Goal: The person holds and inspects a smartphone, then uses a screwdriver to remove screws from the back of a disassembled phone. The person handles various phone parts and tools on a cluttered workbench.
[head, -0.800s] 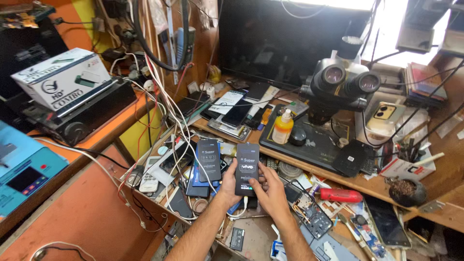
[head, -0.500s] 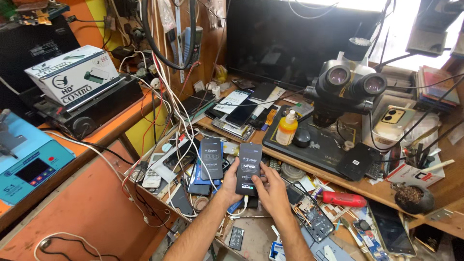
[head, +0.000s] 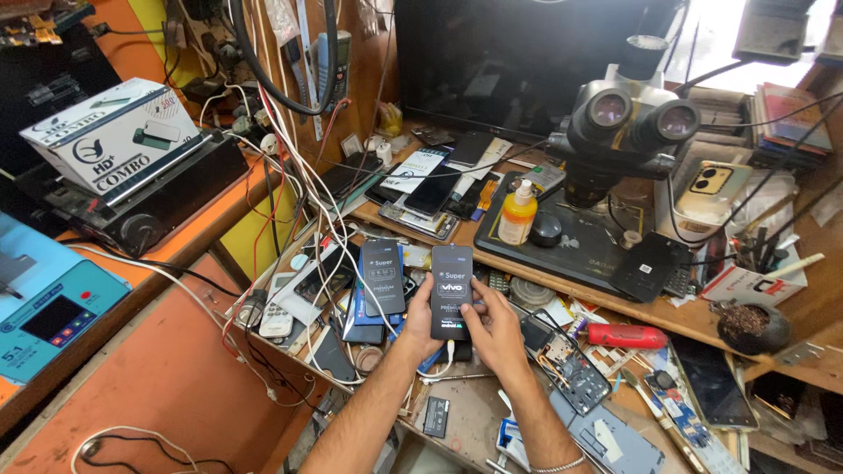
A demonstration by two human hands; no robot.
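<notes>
From the head camera we look down on a crowded repair bench; our left hand (head: 420, 329) and right hand (head: 496, 333) meet just below the centre of the view, and together they hold a slim black packet (head: 450, 292) upright, its printed face turned toward us, seemingly so it can be read; the left thumb lies along its left edge and the right thumb on its lower right corner, with the remaining fingers curled behind it, closed lightly round the packet rather than clenched.

At nine o'clock from the packet, just beside it, a second black packet (head: 383, 276) leans on a heap of phones and remote controls; a tangle of white and red cables (head: 290, 189) runs off toward ten o'clock; at one o'clock stands a stereo microscope (head: 625, 123) on a dark mat, with a yellow bottle (head: 518, 213) near its base, probably kept within reach of the working spot; at three o'clock lies a red-handled tool (head: 625, 335); at five o'clock an opened phone body (head: 562, 355) shows its boards.

The fingers behind the packet are hidden; the forearms are cut off by the bottom edge; a white cable (head: 443, 362) under the hands vanishes beneath them, so we cannot tell where it ends.
</notes>
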